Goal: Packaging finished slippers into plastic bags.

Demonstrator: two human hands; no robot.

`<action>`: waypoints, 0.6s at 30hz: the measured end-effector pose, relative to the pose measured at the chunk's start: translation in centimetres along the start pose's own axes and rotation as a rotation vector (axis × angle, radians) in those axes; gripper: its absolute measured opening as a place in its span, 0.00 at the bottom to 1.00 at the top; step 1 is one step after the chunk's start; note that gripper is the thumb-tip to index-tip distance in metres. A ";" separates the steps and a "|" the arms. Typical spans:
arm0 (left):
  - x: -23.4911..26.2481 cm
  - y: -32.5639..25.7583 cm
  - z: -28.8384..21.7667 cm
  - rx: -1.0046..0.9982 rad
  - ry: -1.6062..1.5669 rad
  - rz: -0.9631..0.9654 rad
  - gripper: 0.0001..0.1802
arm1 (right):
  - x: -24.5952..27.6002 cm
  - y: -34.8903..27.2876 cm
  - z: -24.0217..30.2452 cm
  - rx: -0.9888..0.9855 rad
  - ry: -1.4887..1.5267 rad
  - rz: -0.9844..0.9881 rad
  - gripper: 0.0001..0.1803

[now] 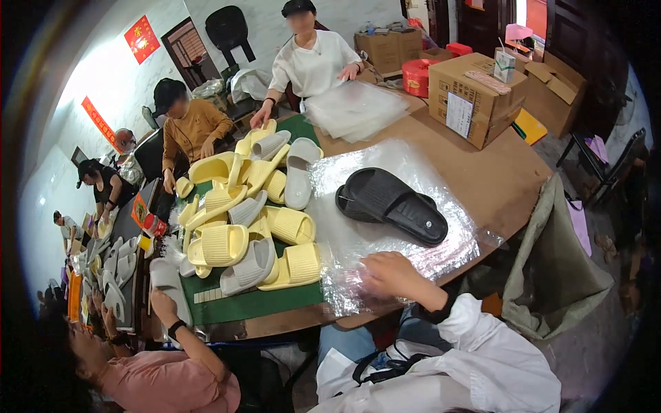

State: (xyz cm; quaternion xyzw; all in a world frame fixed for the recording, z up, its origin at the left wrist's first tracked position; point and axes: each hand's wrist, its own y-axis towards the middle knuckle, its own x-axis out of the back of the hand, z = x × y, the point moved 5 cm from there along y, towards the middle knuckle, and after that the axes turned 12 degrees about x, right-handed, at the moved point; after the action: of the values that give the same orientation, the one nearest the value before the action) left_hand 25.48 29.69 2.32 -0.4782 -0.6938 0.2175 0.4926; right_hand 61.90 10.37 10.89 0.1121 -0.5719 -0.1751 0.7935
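My right hand (pixel 398 277) reaches over the near edge of a stack of clear plastic bags (pixel 441 168). Its fingertips are smeared by motion and glare, so their grip cannot be made out. Just beyond it, a pair of black slide sandals (pixel 406 206) lies on the bags, one partly on top of the other. My left hand is not in view. To the left, a heap of yellow slides (pixel 224 246) and grey slides (pixel 301 172) covers a green mat (pixel 227 313).
A cardboard box (pixel 476 96) carries a drink carton (pixel 504 65) at the table's far right. A grey-green sack (pixel 551 275) hangs by the right edge. Across the table, a person in white (pixel 313 58) handles more clear bags (pixel 358 110). A pink-sleeved co-worker (pixel 172 378) sits close at left.
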 end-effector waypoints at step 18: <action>4.3 1.6 5.0 -0.047 0.047 0.239 0.11 | 8.8 3.0 -5.2 -0.374 -0.017 -0.489 0.13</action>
State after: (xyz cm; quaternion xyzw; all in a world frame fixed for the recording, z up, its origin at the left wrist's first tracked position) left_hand 21.46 35.01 1.07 -0.5739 -0.6250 0.2468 0.4681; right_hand 69.79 9.44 17.99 0.0967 -0.4924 -0.4642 0.7298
